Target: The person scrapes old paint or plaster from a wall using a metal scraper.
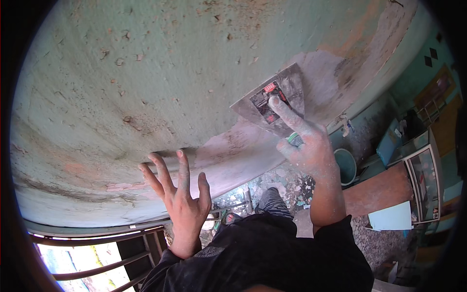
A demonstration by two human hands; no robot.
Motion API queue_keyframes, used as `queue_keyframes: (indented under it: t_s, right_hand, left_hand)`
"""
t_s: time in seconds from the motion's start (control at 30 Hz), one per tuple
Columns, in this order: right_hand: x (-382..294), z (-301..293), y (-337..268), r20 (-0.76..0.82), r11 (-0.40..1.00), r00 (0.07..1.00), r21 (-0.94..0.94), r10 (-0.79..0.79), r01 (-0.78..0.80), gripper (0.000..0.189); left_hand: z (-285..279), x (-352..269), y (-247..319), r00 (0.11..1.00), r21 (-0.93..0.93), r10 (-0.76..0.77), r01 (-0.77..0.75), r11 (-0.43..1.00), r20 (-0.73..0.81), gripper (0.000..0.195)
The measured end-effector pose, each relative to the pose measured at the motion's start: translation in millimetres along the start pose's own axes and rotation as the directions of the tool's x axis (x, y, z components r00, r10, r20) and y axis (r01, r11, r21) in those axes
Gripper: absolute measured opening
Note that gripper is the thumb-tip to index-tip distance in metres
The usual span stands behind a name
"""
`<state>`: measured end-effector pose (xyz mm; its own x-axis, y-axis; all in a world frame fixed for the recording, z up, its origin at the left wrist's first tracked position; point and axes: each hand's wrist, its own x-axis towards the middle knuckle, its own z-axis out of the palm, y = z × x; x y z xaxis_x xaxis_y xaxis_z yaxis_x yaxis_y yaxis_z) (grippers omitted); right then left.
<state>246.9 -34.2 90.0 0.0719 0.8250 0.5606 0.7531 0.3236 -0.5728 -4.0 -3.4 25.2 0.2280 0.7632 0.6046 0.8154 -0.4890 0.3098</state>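
A wall with worn green paint fills the upper view, pitted and flaking, with bare pinkish-grey patches. My right hand grips the green-ringed handle of a wide putty knife, its index finger stretched along the labelled blade. The blade lies against the wall, beside a bare patch. My left hand has its fingers spread, fingertips at the lower part of the wall, holding nothing. Pale dust coats the right hand and forearm.
A barred window opening is at lower left. At right are a round bucket, a glass-fronted cabinet, a brown board and a white sheet. Paint chips litter the floor by my legs.
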Motion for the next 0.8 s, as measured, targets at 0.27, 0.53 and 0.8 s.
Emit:
queue_keyframes:
  t_s: [0.27,0.53,0.8]
  right_hand:
    - [2.1,-1.4,2.2,-0.02,0.997,0.997,-0.022,-0.068,0.068,0.075]
    - [11.6,1.0,-8.7,-0.034,0.999,0.999,0.032,-0.026,0.027,0.076]
    - [7.0,1.9,-18.7,-0.143,0.986,0.989,0.168,0.026,-0.002,0.07]
  left_hand:
    - [-0.4,-0.9,3.2,1.0,0.024,-0.006,0.006,1.0,-0.017,0.063]
    - [-1.6,-1.1,1.5,1.0,0.004,0.014,-0.014,1.0,-0.014,0.064]
    - [-4.3,-1.5,-0.2,1.0,0.012,0.012,-0.012,1.0,0.016,0.062]
